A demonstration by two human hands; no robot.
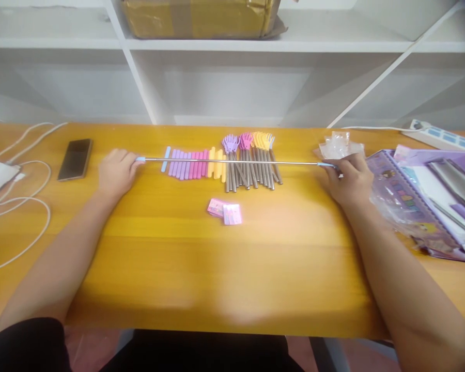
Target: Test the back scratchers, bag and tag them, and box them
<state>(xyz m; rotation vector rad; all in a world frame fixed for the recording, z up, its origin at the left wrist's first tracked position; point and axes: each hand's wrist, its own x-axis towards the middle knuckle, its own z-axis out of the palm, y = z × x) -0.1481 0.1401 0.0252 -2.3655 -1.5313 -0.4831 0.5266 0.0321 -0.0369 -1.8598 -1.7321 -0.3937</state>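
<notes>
A: Where's the telescopic rod (294,163)?
B: Stretched nearly level between both hands; the left hand (118,171) has its fingers closed round one blue end, the right hand (351,178) pinches the other.
A: Arms?
B: Spread wide, reaching forward, backs of the hands up.
A: Room around?
B: Claw-headed scratchers (261,170) and coloured tubes (184,171) show across the rod's middle; pink cards (232,214) lie nearer; a phone (75,159) sits beyond its left end; the tabletop's (232,289) front edge runs well this side.
</notes>
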